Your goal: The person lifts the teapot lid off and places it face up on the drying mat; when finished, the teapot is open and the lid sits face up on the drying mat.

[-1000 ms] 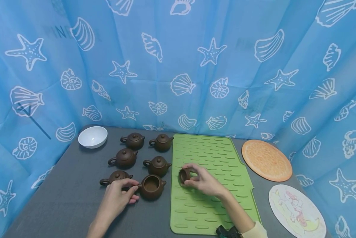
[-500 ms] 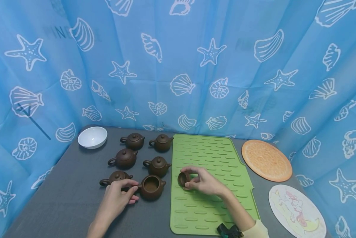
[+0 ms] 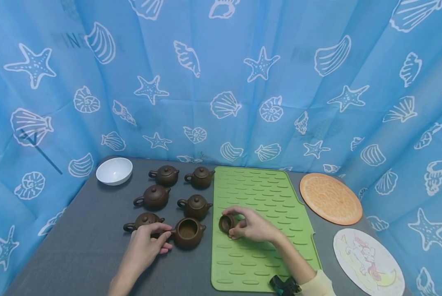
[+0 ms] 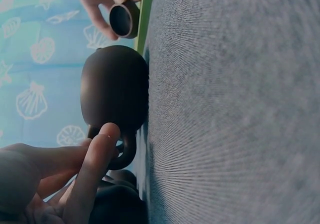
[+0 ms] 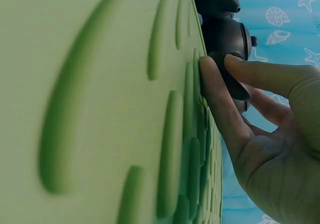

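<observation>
A brown lidless teapot (image 3: 187, 233) stands upright on the grey cloth, its open top showing in the head view. My left hand (image 3: 147, 246) pinches its handle (image 4: 129, 156) between thumb and fingers. Over the left edge of the green mat (image 3: 259, 263), my right hand (image 3: 256, 225) holds a small brown cup (image 3: 226, 223) by its rim and side. The cup is tipped so its mouth faces left, toward the teapot. In the right wrist view the thumb and fingers cover part of the cup (image 5: 232, 79).
Several lidded brown teapots, such as one (image 3: 196, 206) just behind the open one, stand left of the mat. A white bowl (image 3: 114, 171) sits at the back left. Two round mats, one orange (image 3: 331, 199) and one with a drawing (image 3: 369, 263), lie at right.
My right hand has shifted the small cup slightly left and nearer to me over the mat. The left hand and the open teapot stay in place.
</observation>
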`<state>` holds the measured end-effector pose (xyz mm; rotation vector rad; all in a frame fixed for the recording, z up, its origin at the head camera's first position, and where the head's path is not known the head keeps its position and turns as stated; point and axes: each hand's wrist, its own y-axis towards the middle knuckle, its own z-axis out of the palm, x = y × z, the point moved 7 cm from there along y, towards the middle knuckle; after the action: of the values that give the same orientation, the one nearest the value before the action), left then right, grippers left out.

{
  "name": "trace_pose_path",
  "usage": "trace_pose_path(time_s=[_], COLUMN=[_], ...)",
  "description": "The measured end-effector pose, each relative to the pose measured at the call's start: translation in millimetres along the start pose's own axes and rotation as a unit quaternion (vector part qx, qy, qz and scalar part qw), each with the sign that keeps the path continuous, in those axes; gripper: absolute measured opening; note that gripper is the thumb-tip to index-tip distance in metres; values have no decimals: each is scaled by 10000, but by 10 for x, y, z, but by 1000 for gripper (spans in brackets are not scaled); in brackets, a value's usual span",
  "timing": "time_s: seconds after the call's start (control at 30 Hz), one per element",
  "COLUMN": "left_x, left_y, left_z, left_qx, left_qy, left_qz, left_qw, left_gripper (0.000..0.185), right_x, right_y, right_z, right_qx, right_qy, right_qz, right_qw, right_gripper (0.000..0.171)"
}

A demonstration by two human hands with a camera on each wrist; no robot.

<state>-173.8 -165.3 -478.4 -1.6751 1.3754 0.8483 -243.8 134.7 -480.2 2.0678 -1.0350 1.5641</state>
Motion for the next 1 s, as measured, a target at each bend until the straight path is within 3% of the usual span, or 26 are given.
trace_pose_path(time_s=[0.7,1.0], left_x=[-56,-203], left_y=[-2,68], left_z=[-12,-59], left_qx=[8,123], left_qy=[-51,114], left_qz=[144,299], left_qw=[9999,9994], left_gripper=[18,20], right_x=[23,267], right_y=[43,105], right_z=[-40,-194], right_qx=[-291,-526], right_qy=[-774,-1176], right_qz=[-73,-369], right_qw=[9966,9910], right_gripper=[64,56])
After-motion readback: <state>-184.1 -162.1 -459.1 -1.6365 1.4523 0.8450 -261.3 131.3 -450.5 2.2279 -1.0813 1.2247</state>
